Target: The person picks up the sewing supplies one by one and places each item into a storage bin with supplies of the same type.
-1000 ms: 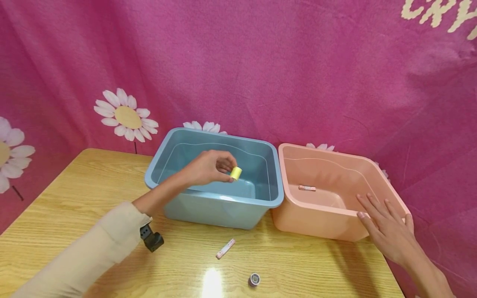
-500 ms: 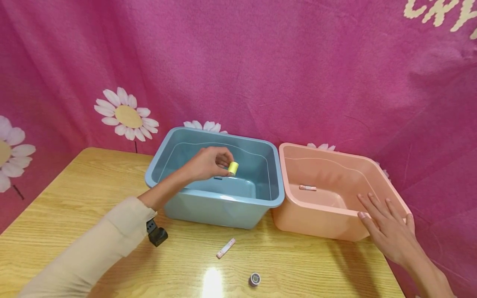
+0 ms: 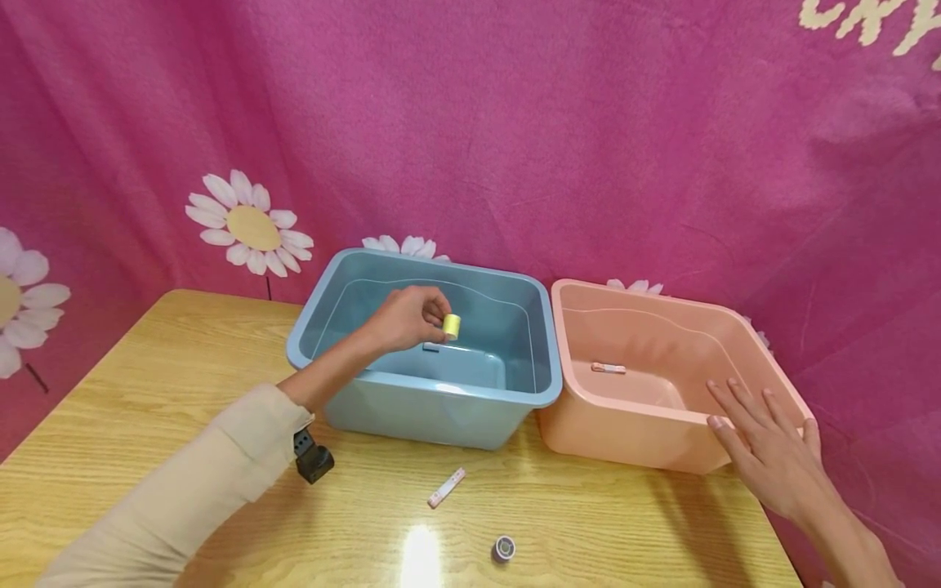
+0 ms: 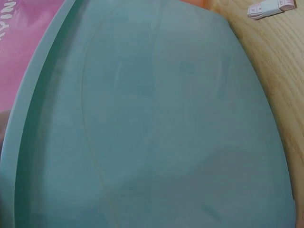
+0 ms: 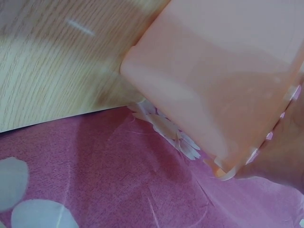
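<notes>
1. So the left hand [image 3: 408, 318] has a little yellow cylinder [image 3: 452, 327] pinched between thumb and fingertips, the gap only about as wide as the piece itself. The other fingers look bent in toward the palm.
2. That yellow piece is up over the mouth of the blue bin [image 3: 441, 387], clear of the bottom. Can't really tell how far below the rim it sits, if at all.
3. Right hand [image 3: 779, 461] is pretty relaxed: fingers out long and a bit spread, resting over the front rim of the peach bin [image 3: 625, 437] near its right corner. It's touching the bin, not wrapped round anything I can see.
4. Both bins are side by side on a wood-grain table [image 3: 595, 523], rims right up against each other or nearly so.
5. Inside the blue one there's a small dark rectangle [image 3: 430, 347] on the bottom, too small to make out. In the peach one, a folded pinkish strip [image 3: 608, 368] lies on the bottom.
6. Another folded strip [image 3: 446, 487] lies slantwise on the table in front of the blue bin, with a small round purplish piece [image 3: 503, 548] nearer the camera.
7. Behind it all hangs a magenta cloth [image 3: 478, 147] with white daisies [image 3: 251, 227].
</notes>
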The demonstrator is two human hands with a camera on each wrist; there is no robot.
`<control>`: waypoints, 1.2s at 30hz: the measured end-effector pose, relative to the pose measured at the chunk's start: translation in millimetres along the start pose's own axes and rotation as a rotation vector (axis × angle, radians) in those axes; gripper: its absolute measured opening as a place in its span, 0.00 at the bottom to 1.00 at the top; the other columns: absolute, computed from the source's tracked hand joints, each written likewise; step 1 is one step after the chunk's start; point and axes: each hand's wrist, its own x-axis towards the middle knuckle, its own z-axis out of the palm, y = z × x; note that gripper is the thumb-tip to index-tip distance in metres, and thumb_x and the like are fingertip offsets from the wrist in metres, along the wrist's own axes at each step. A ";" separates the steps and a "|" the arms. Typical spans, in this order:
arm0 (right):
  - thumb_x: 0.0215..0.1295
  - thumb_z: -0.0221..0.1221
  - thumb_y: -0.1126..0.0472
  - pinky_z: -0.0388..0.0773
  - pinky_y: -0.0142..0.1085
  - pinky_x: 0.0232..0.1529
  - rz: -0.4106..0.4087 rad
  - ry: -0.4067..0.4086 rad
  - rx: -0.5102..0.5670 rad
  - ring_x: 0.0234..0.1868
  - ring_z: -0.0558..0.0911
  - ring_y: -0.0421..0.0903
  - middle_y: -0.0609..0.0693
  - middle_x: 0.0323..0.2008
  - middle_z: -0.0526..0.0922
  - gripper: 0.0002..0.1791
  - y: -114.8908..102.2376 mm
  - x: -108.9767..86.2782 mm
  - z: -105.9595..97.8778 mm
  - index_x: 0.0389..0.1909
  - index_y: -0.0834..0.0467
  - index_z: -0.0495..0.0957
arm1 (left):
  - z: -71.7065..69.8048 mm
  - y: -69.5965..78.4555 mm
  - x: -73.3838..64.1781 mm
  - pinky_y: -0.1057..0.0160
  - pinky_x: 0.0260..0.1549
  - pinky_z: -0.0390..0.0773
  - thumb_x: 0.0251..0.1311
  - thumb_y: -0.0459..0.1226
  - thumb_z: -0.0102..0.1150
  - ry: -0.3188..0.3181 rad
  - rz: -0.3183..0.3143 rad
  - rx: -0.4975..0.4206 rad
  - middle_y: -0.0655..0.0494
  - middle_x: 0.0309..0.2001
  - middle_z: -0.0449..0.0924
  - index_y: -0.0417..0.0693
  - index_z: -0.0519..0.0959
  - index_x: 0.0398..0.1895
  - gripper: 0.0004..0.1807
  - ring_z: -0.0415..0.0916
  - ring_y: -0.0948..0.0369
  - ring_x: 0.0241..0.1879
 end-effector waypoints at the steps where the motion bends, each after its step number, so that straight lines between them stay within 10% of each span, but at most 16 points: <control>1: 0.80 0.44 0.51 0.31 0.77 0.58 0.000 -0.002 0.001 0.74 0.45 0.73 0.59 0.77 0.52 0.30 -0.1 0.1 -0.1 0.79 0.44 0.53 | 0.0 -0.1 -0.3 0.60 0.43 0.81 0.54 0.29 0.73 0.001 -0.003 0.003 0.47 0.41 0.83 0.37 0.79 0.42 0.14 0.82 0.53 0.44; 36: 0.80 0.44 0.51 0.26 0.77 0.58 0.009 -0.008 0.024 0.74 0.44 0.72 0.59 0.77 0.51 0.30 -0.8 -0.5 0.0 0.79 0.45 0.53 | -1.0 0.8 -4.2 0.56 0.46 0.78 0.52 0.33 0.76 0.050 -0.046 0.089 0.48 0.42 0.81 0.40 0.77 0.42 0.18 0.78 0.53 0.46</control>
